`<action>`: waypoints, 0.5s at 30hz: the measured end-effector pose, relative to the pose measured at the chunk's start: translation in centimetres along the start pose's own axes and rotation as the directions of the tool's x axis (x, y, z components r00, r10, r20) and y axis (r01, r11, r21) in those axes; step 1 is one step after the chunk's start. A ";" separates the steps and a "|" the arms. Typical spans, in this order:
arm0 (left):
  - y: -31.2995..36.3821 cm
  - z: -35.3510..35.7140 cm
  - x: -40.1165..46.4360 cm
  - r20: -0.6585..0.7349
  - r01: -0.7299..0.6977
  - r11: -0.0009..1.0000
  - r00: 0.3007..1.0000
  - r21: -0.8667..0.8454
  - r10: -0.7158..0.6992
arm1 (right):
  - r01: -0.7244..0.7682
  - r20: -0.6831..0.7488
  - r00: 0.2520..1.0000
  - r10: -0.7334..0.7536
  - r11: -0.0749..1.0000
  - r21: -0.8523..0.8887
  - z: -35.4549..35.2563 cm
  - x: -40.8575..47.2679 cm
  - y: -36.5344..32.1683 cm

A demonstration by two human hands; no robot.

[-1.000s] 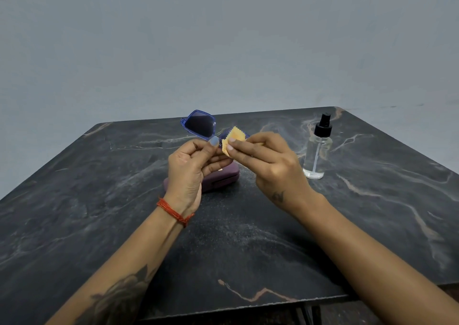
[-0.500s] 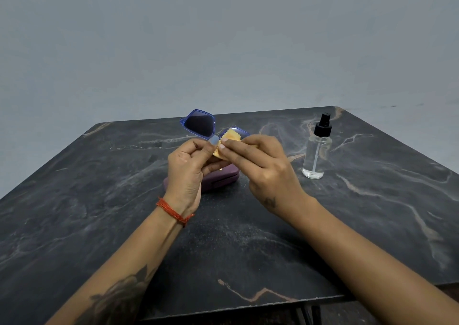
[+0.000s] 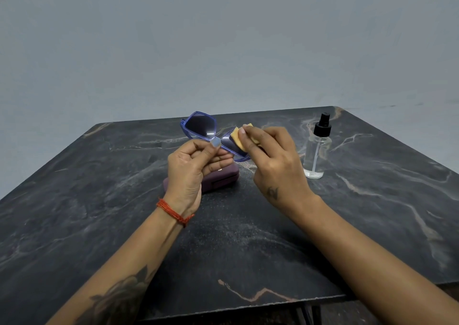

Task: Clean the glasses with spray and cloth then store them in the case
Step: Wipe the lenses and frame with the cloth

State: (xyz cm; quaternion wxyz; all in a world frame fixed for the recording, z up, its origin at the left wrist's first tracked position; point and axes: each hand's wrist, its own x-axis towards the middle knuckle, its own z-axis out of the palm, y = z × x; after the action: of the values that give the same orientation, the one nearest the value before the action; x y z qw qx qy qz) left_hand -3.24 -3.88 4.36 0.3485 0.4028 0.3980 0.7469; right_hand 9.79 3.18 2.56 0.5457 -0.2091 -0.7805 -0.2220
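Blue-framed glasses with dark lenses (image 3: 200, 125) are held up above the middle of the table. My left hand (image 3: 191, 168) pinches them at the bridge between thumb and fingers. My right hand (image 3: 270, 160) pinches a small yellow cloth (image 3: 239, 137) around the right lens, thumb on the near side. A purple case (image 3: 218, 180) lies closed on the table, partly hidden behind my left hand. The clear spray bottle (image 3: 318, 148) with a black pump top stands upright to the right of my right hand.
The dark marbled table (image 3: 99, 200) fills the view, its front edge near the bottom. A plain grey wall rises behind it.
The right hand with the cloth has slid right along the right lens, uncovering more of that lens. The left hand holds the bridge as before.
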 end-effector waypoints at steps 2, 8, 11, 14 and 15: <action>0.1 0.0 0.0 -0.010 0.003 1.000 1.000 -0.004 -0.003 | 0.012 -0.050 0.999 -0.012 1.000 -0.004 0.0 -0.2 0.0; 0.4 -0.1 0.0 -0.012 0.008 0.999 1.000 -0.034 -0.009 | 0.120 -0.084 0.990 -0.117 0.992 0.043 0.0 -0.4 -0.7; 0.4 0.0 -0.1 -0.002 0.001 1.000 1.000 -0.025 -0.001 | 0.146 -0.031 0.989 -0.145 0.987 0.064 0.0 -0.2 -1.1; 0.2 0.0 -0.1 0.005 -0.006 1.000 1.000 -0.009 0.006 | 0.129 0.019 0.991 -0.131 0.989 0.068 0.0 0.1 -1.2; 0.2 0.0 -0.1 0.006 -0.004 1.000 1.000 -0.004 0.004 | 0.116 0.040 0.992 -0.119 0.991 0.067 -0.1 0.1 -1.1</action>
State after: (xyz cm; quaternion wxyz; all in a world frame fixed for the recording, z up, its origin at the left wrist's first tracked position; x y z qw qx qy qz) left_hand -3.18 -4.06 4.48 0.3491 0.4050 0.3945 0.7473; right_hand 9.18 2.24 2.52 0.5207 -0.1498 -0.8100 -0.2241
